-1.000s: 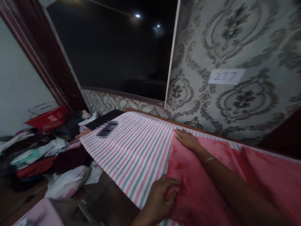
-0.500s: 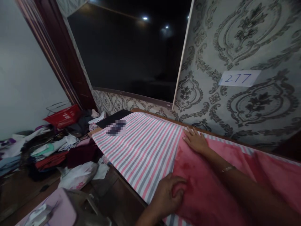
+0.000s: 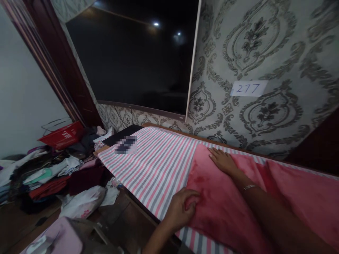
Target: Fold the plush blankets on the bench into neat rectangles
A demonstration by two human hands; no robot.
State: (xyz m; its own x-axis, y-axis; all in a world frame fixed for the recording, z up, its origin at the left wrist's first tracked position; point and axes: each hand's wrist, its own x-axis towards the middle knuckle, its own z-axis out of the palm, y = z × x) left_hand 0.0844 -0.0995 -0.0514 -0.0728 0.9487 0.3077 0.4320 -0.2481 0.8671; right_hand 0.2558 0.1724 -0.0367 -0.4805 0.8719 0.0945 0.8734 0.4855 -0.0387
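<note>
A pink plush cloth (image 3: 227, 208) with darker red streaks lies spread over a striped cover (image 3: 159, 155) of white, pink and grey. My left hand (image 3: 180, 208) is at the plush cloth's left edge, its thumb and fingers curled round a bit of the fabric. Close to the far edge, my right hand (image 3: 222, 160) lies flat on the same cloth with its fingers stretched out. A bracelet (image 3: 249, 187) circles the right wrist. Folds run through the plush to the right of that arm.
Behind the table hang a large dark television (image 3: 132, 60) and a paper label (image 3: 249, 88) reading 277. Clothes (image 3: 50, 187) and a red bag (image 3: 62, 134) are heaped on the left. A pink-topped stool or box (image 3: 57, 236) stands at lower left.
My right hand has slid a little right, away from the plush cloth's far left corner. The left hand keeps its place on the edge. The whole view has shifted slightly.
</note>
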